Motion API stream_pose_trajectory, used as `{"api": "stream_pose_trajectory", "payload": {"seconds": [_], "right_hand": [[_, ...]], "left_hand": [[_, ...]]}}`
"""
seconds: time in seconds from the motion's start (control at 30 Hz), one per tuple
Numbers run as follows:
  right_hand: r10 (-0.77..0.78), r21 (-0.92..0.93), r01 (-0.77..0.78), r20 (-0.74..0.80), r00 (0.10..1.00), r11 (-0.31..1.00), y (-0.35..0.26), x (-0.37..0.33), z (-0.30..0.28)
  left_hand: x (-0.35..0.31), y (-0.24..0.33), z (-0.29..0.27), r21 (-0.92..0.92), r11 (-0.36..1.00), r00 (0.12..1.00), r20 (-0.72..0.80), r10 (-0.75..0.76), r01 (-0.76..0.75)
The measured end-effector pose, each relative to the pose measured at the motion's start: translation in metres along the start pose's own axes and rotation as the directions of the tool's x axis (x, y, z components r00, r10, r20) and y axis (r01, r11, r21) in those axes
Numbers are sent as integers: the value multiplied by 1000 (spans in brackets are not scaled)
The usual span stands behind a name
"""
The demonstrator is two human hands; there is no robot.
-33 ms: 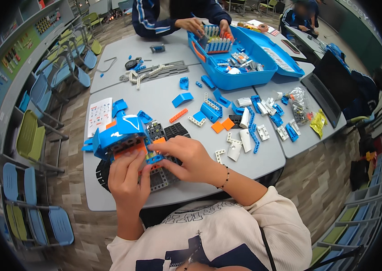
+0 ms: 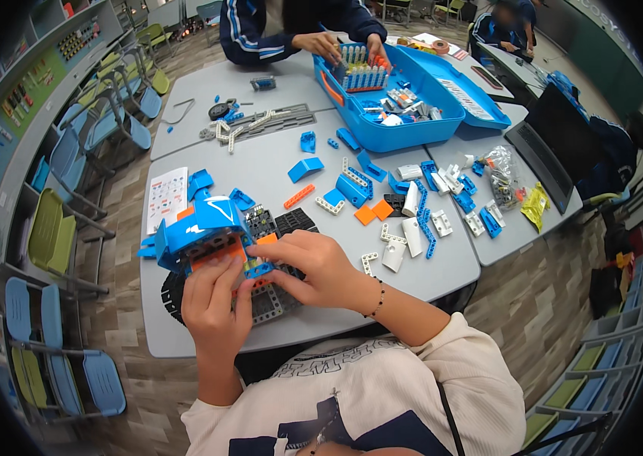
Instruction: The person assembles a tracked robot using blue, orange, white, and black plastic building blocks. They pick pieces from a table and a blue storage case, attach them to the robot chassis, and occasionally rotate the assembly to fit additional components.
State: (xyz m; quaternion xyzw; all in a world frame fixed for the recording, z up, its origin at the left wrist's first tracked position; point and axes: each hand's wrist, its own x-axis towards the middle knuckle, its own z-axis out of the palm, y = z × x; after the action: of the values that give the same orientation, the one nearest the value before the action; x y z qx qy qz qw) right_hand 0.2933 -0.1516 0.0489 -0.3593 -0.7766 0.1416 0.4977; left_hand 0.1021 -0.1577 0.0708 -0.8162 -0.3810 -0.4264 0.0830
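A tracked vehicle model [image 2: 201, 222] of blue panels, orange pieces, and black and grey beams stands at the table's near left. My left hand [image 2: 216, 302] is closed on its near side, thumb and fingers pressed against the orange part under the blue hood. From the right, my right hand [image 2: 315, 266] pinches a small blue beam [image 2: 258, 269] with holes, set against the model next to my left fingertips. Behind the right fingers lies a black track [image 2: 295, 220]. My fingers hide where the beam meets the model.
Loose blue, white and orange building pieces [image 2: 412, 235] spread to the right of the model. An instruction sheet [image 2: 167, 196] lies behind it. Across the table another person's hands [image 2: 320, 45] reach into a blue storage case [image 2: 397, 135]. A laptop [image 2: 538, 163] stands at the right.
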Motion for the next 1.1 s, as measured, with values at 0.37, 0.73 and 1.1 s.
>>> {"api": "stream_pose_trajectory", "payload": {"seconds": [0.37,0.73,1.1], "right_hand": [[-135,45,134,19,991,990,24,5,2],[-119,80,117,31,992,990,24,6,2],[-118,9,118,22,993,993,19,6,4]], "left_hand": [[1,-2,7,40,999,1000,-21,2,-1],[0,-2,9,76,997,999,-28,-19,21],[2,-3,8,47,999,999,-35,6,-4]]}}
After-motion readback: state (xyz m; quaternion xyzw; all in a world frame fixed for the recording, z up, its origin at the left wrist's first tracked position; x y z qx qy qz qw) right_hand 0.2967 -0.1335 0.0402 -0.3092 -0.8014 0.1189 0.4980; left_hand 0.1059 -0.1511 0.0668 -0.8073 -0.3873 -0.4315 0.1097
